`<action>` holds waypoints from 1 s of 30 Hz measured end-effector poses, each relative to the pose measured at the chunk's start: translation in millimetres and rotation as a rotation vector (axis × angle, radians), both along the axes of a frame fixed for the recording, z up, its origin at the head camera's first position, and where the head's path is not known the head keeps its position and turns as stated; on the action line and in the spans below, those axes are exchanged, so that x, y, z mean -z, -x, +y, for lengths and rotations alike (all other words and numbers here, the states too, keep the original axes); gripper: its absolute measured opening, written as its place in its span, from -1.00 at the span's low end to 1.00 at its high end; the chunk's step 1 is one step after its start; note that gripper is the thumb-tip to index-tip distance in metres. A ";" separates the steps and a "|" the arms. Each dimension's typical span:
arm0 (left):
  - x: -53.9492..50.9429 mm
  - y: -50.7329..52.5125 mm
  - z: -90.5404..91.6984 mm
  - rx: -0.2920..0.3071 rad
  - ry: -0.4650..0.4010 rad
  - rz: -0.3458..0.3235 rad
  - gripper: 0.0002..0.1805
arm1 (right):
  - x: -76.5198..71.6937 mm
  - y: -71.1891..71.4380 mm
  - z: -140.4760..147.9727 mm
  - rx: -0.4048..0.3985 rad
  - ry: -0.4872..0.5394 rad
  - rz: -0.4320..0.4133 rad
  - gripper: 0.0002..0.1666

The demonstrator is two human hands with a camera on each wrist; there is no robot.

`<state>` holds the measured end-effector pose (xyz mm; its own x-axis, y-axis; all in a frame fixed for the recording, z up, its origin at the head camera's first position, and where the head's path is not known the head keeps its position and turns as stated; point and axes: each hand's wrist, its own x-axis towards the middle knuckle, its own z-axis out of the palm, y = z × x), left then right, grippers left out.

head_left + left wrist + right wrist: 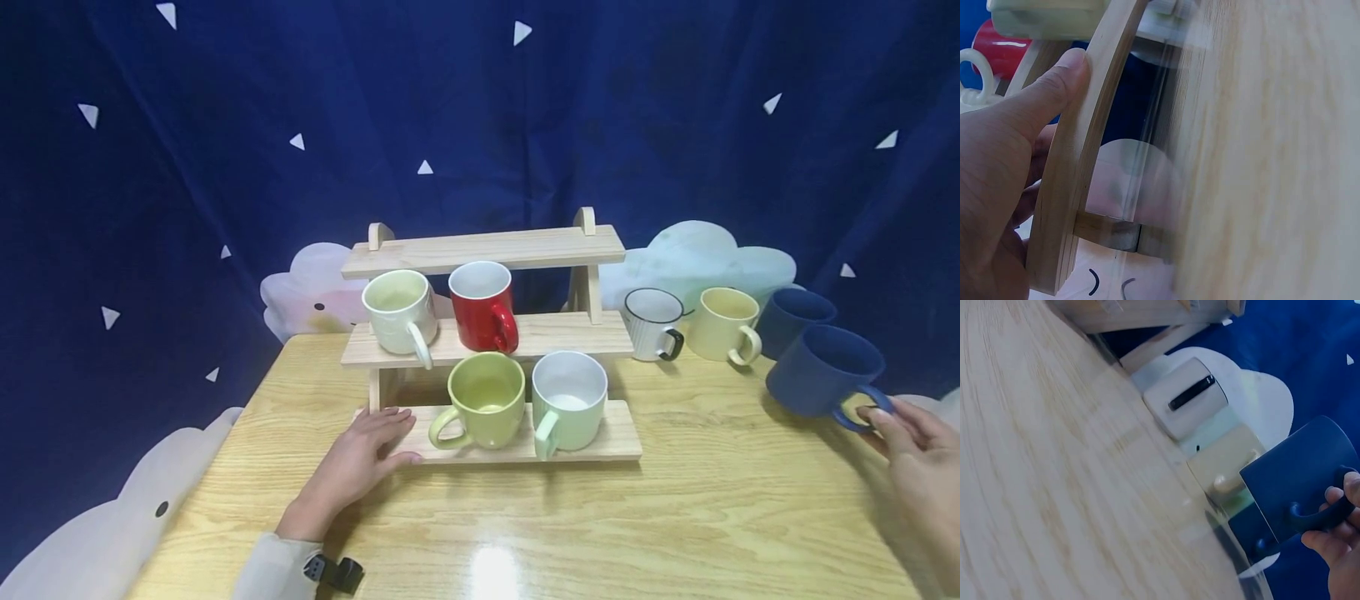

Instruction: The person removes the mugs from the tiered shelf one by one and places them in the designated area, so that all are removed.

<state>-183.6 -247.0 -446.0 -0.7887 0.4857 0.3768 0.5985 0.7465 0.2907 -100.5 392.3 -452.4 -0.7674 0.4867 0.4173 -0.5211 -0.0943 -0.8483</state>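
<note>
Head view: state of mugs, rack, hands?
Wooden rack, standing
White mug, upright on middle tier
Red mug, upright on middle tier
Olive mug, upright on bottom tier
Pale-green mug, upright on bottom tier
Black-rimmed mug, upright on table
Cream mug, upright on table
Rear blue mug, upright on table
Front blue mug, held off table, opening up
Left hand, resting on bottom tier
Right hand, pinching front blue mug's handle

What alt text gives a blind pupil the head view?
Right hand gripping a dark blue cylindrical mug by its handle; left hand resting on a pale wooden stepped rack bearing a cream mug, red mug, olive mug and mint mug; a white mug, yellow mug and second blue mug stand to its right.
</note>
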 end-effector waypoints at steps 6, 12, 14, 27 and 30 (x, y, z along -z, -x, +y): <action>-0.8 -0.2 0.0 0.000 0.003 -0.003 -0.30 | 9.1 -1.8 10.5 0.060 0.010 -0.035 -0.68; -1.3 -0.2 -0.5 0.005 0.005 -0.002 -0.31 | 15.0 -0.2 15.0 0.108 0.152 -0.004 -0.69; -1.5 -0.2 -0.6 0.003 0.005 -0.002 -0.31 | 15.5 1.5 16.9 0.166 0.160 -0.027 -0.69; 0.8 0.2 -1.2 0.001 0.008 -0.001 -0.30 | 50.1 10.1 50.2 0.357 0.009 0.036 -0.82; 0.9 0.3 -0.7 0.001 0.008 -0.002 -0.30 | 59.5 11.4 59.0 0.269 0.121 0.124 -0.84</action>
